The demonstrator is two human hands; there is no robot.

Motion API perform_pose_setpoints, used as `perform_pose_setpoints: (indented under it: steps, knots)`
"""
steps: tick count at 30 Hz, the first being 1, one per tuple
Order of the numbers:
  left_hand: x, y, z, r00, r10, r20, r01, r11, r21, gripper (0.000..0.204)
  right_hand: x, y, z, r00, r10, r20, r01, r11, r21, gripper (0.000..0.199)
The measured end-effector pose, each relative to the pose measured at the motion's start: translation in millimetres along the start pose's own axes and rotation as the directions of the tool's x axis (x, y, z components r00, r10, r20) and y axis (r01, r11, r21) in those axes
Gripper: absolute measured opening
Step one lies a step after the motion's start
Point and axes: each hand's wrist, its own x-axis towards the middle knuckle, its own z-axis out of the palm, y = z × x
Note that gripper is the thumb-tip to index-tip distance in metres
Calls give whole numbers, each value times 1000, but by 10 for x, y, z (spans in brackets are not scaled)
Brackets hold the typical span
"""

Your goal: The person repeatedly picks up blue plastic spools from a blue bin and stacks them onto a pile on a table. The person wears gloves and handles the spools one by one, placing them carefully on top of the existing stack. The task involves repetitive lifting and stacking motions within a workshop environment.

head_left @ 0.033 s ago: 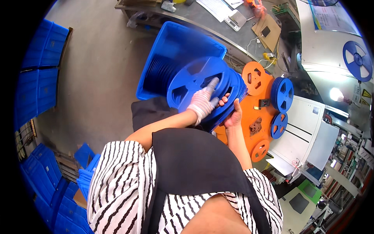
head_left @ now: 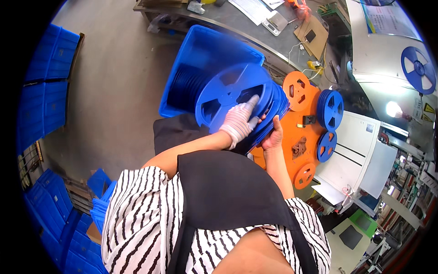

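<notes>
My left hand [head_left: 238, 122], in a pale striped glove with grey fingertips, grips the rim of a large flat blue reel [head_left: 224, 93] with cut-out openings. This front reel is partly blurred and leans to the left of a thick stack of similar blue reels [head_left: 279, 102]. My bare right hand [head_left: 273, 136] clasps that stack from its right side, thumb up along the outer edge, and its other fingers are mostly hidden by the reels. Behind the front reel stands a blue bin [head_left: 194, 50], with more reels on edge in its left part.
An orange round-topped table [head_left: 296, 132] at the right carries orange reels [head_left: 296, 91], blue reels [head_left: 330, 110] and a small black device [head_left: 309, 120]. A grey workbench [head_left: 255, 23] with papers and a scale runs along the back. Blue crates [head_left: 50, 77] are stacked at the left.
The front blue reel has turned slightly and its upper edge sits a little higher. Less of my right fingers shows between the reels. Both hands keep nearly the same places.
</notes>
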Motion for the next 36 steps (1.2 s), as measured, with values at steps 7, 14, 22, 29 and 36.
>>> perform_pose_setpoints:
  steps: [7, 14, 22, 29, 36]
  knots:
    - [-256, 291, -63, 875, 459, 153, -473, 878, 68, 44, -337, -112, 172, 985, -89, 145, 100, 992, -71, 55]
    - [-286, 197, -473, 648, 714, 266, -726, 684, -68, 38, -812, -338, 14, 937, -253, 242, 209, 958, 195, 44]
    - [26, 267, -124, 947, 319, 31, -289, 809, 512, 54, -1092, -238, -144, 834, -310, 457, 186, 937, 297, 42]
    - [-50, 161, -264, 887, 240, 393, -397, 832, 387, 56, -1169, -127, -89, 843, -340, 416, 236, 930, 282, 40]
    - [-194, -1083, -833, 997, -71, -30, 76, 813, 577, 50, -1082, -198, -48, 879, -381, 286, 317, 916, 246, 43]
